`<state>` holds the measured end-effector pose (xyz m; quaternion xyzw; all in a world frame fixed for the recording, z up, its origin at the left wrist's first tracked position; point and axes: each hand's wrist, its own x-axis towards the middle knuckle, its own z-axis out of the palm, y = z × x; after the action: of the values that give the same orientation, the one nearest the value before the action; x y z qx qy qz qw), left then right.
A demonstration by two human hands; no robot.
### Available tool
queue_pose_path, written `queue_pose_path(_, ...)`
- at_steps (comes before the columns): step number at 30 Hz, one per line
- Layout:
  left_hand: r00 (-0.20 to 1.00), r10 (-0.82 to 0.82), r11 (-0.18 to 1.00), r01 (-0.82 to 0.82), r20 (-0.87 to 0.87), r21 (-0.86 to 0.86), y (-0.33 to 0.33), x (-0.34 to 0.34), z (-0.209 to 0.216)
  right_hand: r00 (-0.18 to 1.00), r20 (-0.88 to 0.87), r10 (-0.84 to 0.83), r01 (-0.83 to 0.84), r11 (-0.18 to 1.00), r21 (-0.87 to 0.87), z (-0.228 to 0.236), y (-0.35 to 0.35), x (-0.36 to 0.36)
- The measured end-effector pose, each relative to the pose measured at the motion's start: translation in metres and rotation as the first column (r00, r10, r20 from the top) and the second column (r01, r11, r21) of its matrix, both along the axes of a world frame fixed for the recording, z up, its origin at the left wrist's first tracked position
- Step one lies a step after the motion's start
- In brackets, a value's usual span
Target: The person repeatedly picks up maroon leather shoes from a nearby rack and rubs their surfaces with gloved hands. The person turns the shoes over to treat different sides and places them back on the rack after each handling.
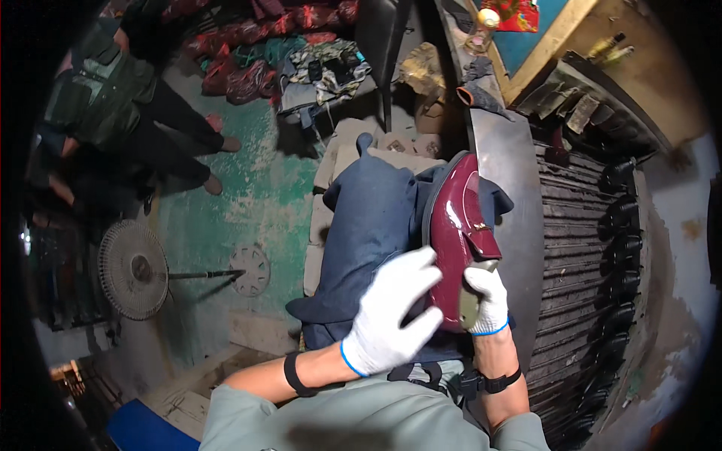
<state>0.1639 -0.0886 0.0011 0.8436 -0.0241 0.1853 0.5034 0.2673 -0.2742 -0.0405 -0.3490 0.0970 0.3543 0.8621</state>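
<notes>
A glossy burgundy loafer with a dark sole lies lengthwise over my lap, its toe pointing away from me. An olive-green shoe last shows in its heel opening. My right hand, in a white knit glove with a blue cuff, grips the heel end of the last, thumb on top. My left hand, gloved the same way, hovers just left of the shoe's heel with its fingers spread and nothing in them. Dark blue cloth covers my legs beneath the shoe.
At the right, a grey metal surface adjoins a slatted rack lined with black shoes. A pedestal fan stands at left. Another person stands at the far left. Red bags are piled at the back.
</notes>
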Motion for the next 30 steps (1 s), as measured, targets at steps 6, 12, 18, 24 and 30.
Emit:
queue_pose_path(6, 0.983, 0.109, 0.87, -0.167, -0.15, -0.465, 0.02, 0.05, -0.037, 0.939, -0.155, 0.307, -0.191, 0.841, 0.507, -0.005, -0.017, 0.003)
queue_pose_path(12, 0.904, 0.053, 0.886, -0.238, -0.425, -0.397, 0.009, 0.068, -0.036, 0.955, -0.199, 0.22, -0.129, 0.912, 0.39, -0.032, -0.025, -0.012)
queue_pose_path(18, 0.884, 0.087, 0.875, -0.288, -0.459, -0.389, 0.005, 0.068, -0.046, 0.98, -0.158, 0.12, -0.08, 0.968, 0.237, -0.044, -0.03, -0.022)
queue_pose_path(24, 0.949, 0.282, 0.938, -0.304, -0.142, -0.167, 0.002, 0.067, -0.079, 0.974, -0.161, 0.163, -0.13, 0.972, 0.198, -0.045, -0.03, -0.014)
queue_pose_path(30, 0.958, 0.164, 0.959, -0.211, -0.237, -0.189, 0.012, 0.062, -0.061, 0.981, -0.075, 0.177, -0.169, 0.981, 0.098, -0.033, -0.034, -0.013)
